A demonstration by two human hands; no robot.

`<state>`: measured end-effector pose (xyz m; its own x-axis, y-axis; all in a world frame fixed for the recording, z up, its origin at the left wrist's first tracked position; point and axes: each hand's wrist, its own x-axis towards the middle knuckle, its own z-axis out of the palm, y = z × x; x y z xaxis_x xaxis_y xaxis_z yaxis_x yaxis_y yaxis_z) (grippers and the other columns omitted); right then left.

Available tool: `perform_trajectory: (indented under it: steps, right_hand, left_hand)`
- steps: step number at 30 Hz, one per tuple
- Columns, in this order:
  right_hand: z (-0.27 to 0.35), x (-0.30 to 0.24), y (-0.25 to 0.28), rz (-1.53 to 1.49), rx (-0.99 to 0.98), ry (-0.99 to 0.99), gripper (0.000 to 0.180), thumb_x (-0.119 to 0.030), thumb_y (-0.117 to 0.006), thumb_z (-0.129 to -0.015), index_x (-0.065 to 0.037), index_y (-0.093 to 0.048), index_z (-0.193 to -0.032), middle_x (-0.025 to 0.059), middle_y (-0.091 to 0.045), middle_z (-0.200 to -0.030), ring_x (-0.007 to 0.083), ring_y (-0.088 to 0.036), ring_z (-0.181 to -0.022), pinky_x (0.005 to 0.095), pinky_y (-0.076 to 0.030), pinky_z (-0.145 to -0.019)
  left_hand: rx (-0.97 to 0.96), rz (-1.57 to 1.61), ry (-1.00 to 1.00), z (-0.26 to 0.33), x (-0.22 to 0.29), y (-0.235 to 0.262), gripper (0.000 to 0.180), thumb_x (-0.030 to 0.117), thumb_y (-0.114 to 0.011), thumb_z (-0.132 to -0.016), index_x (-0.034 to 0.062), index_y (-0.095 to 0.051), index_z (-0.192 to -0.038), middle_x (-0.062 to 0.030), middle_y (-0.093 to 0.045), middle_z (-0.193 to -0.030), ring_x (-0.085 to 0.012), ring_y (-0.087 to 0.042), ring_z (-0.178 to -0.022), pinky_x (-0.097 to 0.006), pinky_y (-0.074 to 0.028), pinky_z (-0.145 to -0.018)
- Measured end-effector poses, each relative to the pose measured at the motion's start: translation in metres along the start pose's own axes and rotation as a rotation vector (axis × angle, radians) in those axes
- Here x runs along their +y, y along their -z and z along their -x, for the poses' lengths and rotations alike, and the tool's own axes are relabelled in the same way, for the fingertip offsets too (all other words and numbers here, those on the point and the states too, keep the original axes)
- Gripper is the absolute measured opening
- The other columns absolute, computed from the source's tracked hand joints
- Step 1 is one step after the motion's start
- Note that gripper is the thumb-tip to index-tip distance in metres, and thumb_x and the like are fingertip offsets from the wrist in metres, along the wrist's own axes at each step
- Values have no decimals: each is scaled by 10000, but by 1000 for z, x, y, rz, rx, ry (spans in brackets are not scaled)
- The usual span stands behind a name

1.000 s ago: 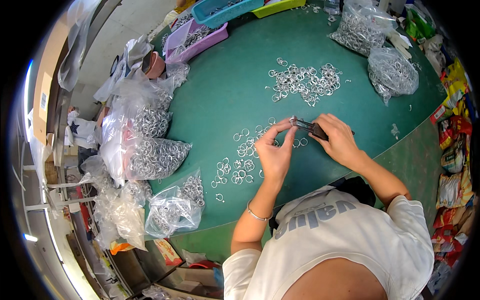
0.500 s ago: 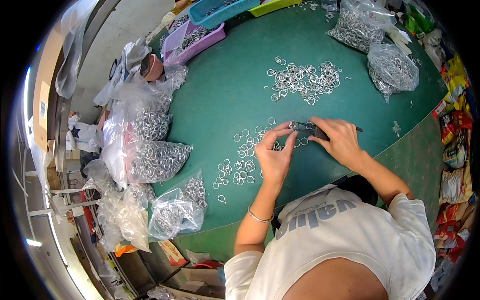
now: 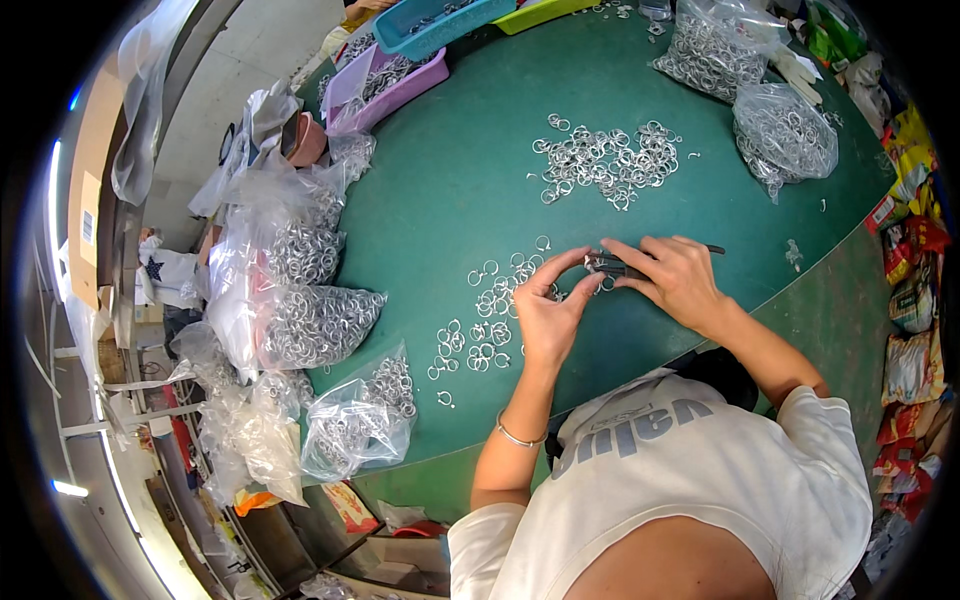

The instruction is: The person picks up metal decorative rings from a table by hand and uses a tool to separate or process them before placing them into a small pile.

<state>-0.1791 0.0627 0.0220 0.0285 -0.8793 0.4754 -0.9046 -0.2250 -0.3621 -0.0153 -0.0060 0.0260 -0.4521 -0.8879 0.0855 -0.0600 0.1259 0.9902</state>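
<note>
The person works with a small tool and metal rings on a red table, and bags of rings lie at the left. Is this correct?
Not quite: the table is green, not red, as the head view shows. The rest holds: the right hand holds a small tool, and bags of rings lie at the left.

Workshop, bagged metal rings [image 3: 318, 322] (green table [image 3: 450, 190])

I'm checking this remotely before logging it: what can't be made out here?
- Head view: what the left hand pinches is too small, hidden by fingertips.
- Head view: the dark tool is mostly covered by the right hand.
- Head view: the blue tray is cut off by the top edge.
</note>
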Motion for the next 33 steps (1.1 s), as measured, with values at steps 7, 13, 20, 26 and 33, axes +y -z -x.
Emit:
perform_trajectory:
  steps: [7,13,20,26,33]
  right_hand:
    - [6,-1,-5,8,18,-22,337,-259,-658,-712,-138,-590,-1019,40,-504,-673,204,-519,-559,330,-399,-533]
    - [4,-1,-4,-52,-24,-16,374,-137,-684,-633,-68,-547,-974,63,-517,-710,238,-521,-700,352,-396,-608]
    - [14,-1,-31,-44,-2,-120,348,-42,-659,-605,-9,-501,-914,97,-547,-770,257,-499,-744,362,-380,-662]
    - [21,1,-45,20,-33,-121,332,-49,-639,-611,15,-516,-913,98,-555,-722,251,-519,-699,360,-377,-639]
    - [21,7,-47,48,-18,-78,295,-60,-622,-627,19,-520,-892,96,-557,-641,259,-550,-596,364,-410,-569]
  left_hand:
    - [-29,108,6,-1,0,0,317,-117,-640,-690,-71,-589,-1000,-118,-603,-956,-180,-586,-902,-262,-485,-805]
    - [-170,268,272,-2,-5,-1,294,-114,-638,-693,-73,-591,-981,-111,-593,-965,-169,-583,-890,-258,-487,-794]
    - [-139,120,18,8,-39,-20,298,-108,-639,-694,-58,-598,-984,-89,-573,-974,-148,-574,-871,-247,-470,-785]
    - [-88,169,76,12,-45,-22,288,-112,-625,-706,-62,-595,-987,-71,-565,-924,-135,-574,-850,-234,-470,-773]
    - [-91,301,170,10,-44,-23,275,-129,-606,-711,-84,-585,-981,-78,-572,-959,-127,-576,-840,-235,-479,-778]
